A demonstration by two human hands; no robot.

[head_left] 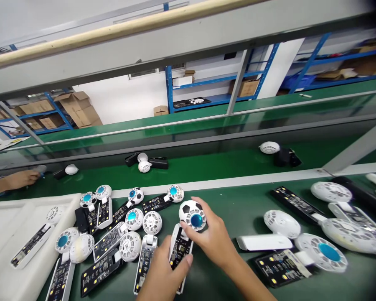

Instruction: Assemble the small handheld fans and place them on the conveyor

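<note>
My left hand (165,269) is closed around the white-framed body of a device with a black circuit board (179,250). My right hand (210,234) grips that device's round head (192,215), which has a black and white football pattern and a blue disc. The head sits at the upper end of the body. Just left of my left hand lies a similar device with a white round head (152,223) and an exposed board. More such devices, with boards facing up, lie in a group further left.
A white foam tray (34,205) holding one device is at the left. Several devices and a white casing (265,242) lie at the right. Beyond the bench edge, a green belt (207,161) carries parts. Another person's hand (24,179) is at the far left.
</note>
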